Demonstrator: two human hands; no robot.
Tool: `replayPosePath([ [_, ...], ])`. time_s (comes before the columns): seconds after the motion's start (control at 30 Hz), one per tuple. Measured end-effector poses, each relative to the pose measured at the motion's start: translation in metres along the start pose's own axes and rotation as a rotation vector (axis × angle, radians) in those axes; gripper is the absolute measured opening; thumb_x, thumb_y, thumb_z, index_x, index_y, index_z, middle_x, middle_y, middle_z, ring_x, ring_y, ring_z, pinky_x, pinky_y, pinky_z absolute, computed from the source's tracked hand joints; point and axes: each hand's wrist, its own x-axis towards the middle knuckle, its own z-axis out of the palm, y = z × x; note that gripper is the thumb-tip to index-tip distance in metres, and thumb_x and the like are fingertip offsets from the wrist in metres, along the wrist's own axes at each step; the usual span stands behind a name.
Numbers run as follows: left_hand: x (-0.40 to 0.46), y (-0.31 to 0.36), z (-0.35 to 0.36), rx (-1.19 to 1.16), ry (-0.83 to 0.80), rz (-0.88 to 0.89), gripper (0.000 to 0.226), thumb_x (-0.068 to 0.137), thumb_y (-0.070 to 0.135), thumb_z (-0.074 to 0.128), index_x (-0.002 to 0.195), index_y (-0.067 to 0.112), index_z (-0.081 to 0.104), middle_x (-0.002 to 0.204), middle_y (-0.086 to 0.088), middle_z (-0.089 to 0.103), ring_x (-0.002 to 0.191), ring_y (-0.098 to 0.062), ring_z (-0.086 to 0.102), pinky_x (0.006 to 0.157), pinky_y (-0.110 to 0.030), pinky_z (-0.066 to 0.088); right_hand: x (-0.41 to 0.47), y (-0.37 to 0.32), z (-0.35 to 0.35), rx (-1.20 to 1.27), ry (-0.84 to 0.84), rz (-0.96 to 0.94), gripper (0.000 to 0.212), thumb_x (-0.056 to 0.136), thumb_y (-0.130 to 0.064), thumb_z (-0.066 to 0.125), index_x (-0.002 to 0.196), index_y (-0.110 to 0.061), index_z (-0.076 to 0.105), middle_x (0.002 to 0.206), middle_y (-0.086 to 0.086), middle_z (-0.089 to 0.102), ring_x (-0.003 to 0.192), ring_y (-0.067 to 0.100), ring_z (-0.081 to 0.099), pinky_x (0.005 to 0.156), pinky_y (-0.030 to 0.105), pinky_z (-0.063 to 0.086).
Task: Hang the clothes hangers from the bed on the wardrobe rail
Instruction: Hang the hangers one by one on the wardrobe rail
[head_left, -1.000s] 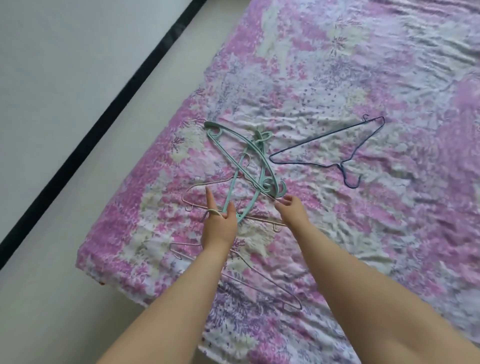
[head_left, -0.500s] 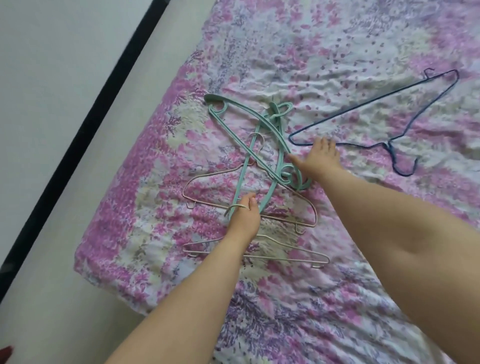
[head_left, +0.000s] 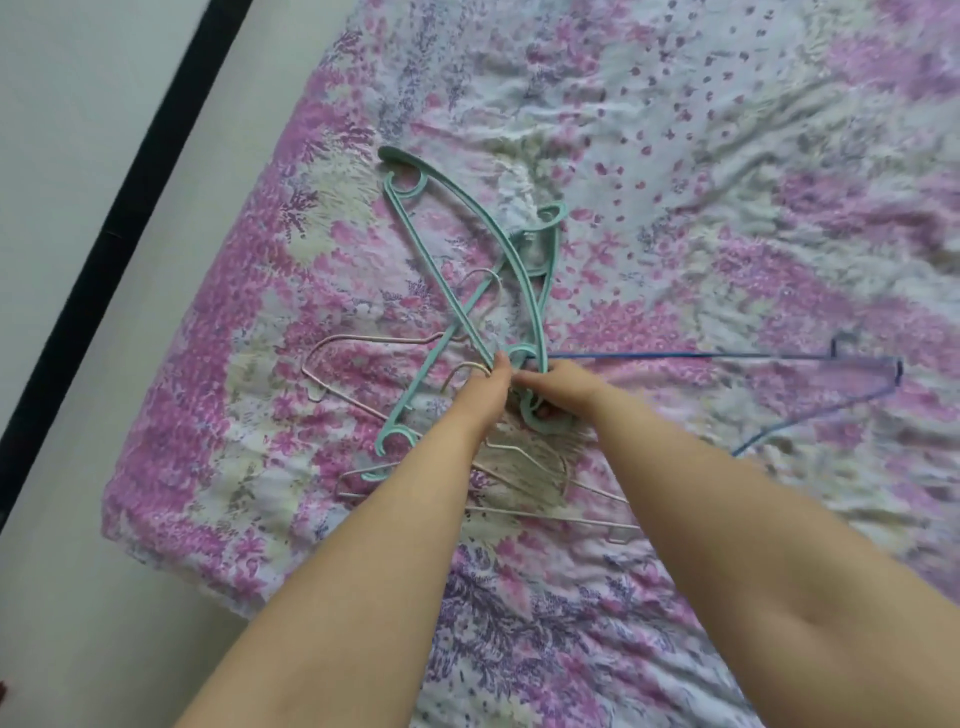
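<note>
Moved since 0.5 s ago: right hand (head_left: 563, 387) back from blue wire hanger (head_left: 779, 356) to frame centre, blue hanger dragged along. Now curled round teal plastic hangers (head_left: 470, 218) beside left hand (head_left: 485, 387), pinching pale wire hangers (head_left: 524, 467). All on floral bed (head_left: 727, 182), centre-left. No readable writing.

On the bed (head_left: 675, 156) with its pink flowered sheet, the left hand (head_left: 480, 387) and right hand (head_left: 563, 389) meet at the crossed teal hangers (head_left: 467, 208), fingers curled on them, with pale wire hangers (head_left: 519, 467) beneath the forearms and a blurred blue wire hanger (head_left: 727, 356) stretching rightward from the right hand.
</note>
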Motion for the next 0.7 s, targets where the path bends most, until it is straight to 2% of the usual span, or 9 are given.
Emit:
replayPosePath([
  [0.13, 0.007, -0.039, -0.004, -0.025, 0.079, -0.079, 0.121, 0.057, 0.095, 0.037, 0.148, 0.016, 0.033, 0.152, -0.009, 0.035, 0.136, -0.032, 0.038, 0.11, -0.048, 0.035, -0.035, 0.02, 0.029, -0.016, -0.145, -0.073, 0.021, 0.089, -0.037, 0.064, 0.097, -0.018, 0.066, 0.085, 0.002, 0.069, 0.076, 0.016, 0.064, 0.071, 0.028, 0.053],
  [0.2, 0.021, -0.076, -0.006, -0.11, 0.094, -0.137, 0.133, 0.03, 0.1, 0.049, 0.133, 0.017, 0.055, 0.138, -0.014, 0.052, 0.123, -0.035, 0.052, 0.1, -0.053, 0.045, -0.06, 0.024, 0.043, -0.052, -0.154, -0.106, 0.021, 0.088, -0.037, 0.064, 0.103, -0.024, 0.063, 0.098, 0.001, 0.069, 0.09, 0.017, 0.065, 0.082, 0.031, 0.052],
  [0.23, 0.016, -0.087, -0.006, -0.188, 0.09, -0.156, 0.126, 0.025, 0.097, 0.056, 0.121, 0.017, 0.064, 0.128, -0.015, 0.06, 0.115, -0.037, 0.058, 0.095, -0.055, 0.049, -0.073, 0.025, 0.049, -0.06, -0.157, -0.121, 0.02, 0.088, -0.036, 0.063, 0.105, -0.026, 0.061, 0.099, 0.001, 0.068, 0.09, 0.017, 0.064, 0.083, 0.031, 0.051],
  [0.27, 0.005, -0.093, -0.008, -0.276, 0.07, -0.184, 0.113, 0.03, 0.092, 0.063, 0.112, 0.016, 0.069, 0.122, -0.016, 0.064, 0.11, -0.037, 0.061, 0.091, -0.054, 0.051, -0.087, 0.024, 0.054, -0.084, -0.156, -0.141, 0.021, 0.088, -0.039, 0.062, 0.106, -0.028, 0.06, 0.098, 0.0, 0.067, 0.088, 0.016, 0.064, 0.08, 0.031, 0.05],
  [0.33, -0.047, -0.081, -0.008, -0.408, 0.022, -0.183, 0.078, 0.059, 0.074, 0.07, 0.106, 0.012, 0.071, 0.111, -0.015, 0.069, 0.098, -0.03, 0.067, 0.082, -0.043, 0.057, -0.114, 0.022, 0.06, -0.165, -0.152, -0.165, 0.033, 0.086, -0.058, 0.056, 0.106, -0.032, 0.06, 0.097, -0.005, 0.067, 0.087, 0.014, 0.063, 0.076, 0.028, 0.048],
  [0.4, -0.077, -0.085, -0.008, -0.481, -0.006, -0.139, 0.042, 0.085, 0.05, 0.063, 0.1, 0.011, 0.071, 0.093, -0.01, 0.07, 0.081, -0.021, 0.066, 0.063, -0.029, 0.053, -0.141, 0.017, 0.063, -0.25, -0.146, -0.171, 0.048, 0.079, -0.078, 0.041, 0.098, -0.038, 0.062, 0.096, -0.007, 0.069, 0.09, 0.015, 0.064, 0.082, 0.033, 0.05],
  [0.43, -0.087, -0.09, -0.008, -0.507, -0.014, -0.124, 0.032, 0.089, 0.042, 0.06, 0.095, 0.013, 0.071, 0.085, -0.007, 0.066, 0.072, -0.018, 0.063, 0.057, -0.026, 0.049, -0.152, 0.016, 0.064, -0.293, -0.137, -0.171, 0.052, 0.076, -0.083, 0.035, 0.093, -0.041, 0.061, 0.096, -0.007, 0.07, 0.093, 0.017, 0.064, 0.086, 0.037, 0.05],
  [0.53, -0.12, -0.102, -0.009, -0.595, 0.016, -0.134, 0.026, 0.089, 0.035, 0.056, 0.08, 0.015, 0.07, 0.07, -0.004, 0.062, 0.056, -0.016, 0.057, 0.053, -0.026, 0.044, -0.196, 0.002, 0.069, -0.48, -0.115, -0.209, 0.048, 0.084, -0.077, 0.029, 0.076, -0.038, 0.056, 0.093, -0.006, 0.069, 0.099, 0.02, 0.061, 0.093, 0.043, 0.042],
  [0.7, -0.182, -0.127, -0.015, -0.651, 0.022, -0.089, 0.027, 0.087, 0.024, 0.048, 0.078, 0.011, 0.071, 0.069, -0.01, 0.062, 0.059, -0.024, 0.06, 0.06, -0.031, 0.049, -0.259, -0.018, 0.084, -0.785, -0.022, -0.35, 0.068, 0.089, -0.072, 0.014, 0.064, -0.022, 0.053, 0.078, 0.002, 0.063, 0.095, 0.025, 0.056, 0.094, 0.044, 0.03],
])
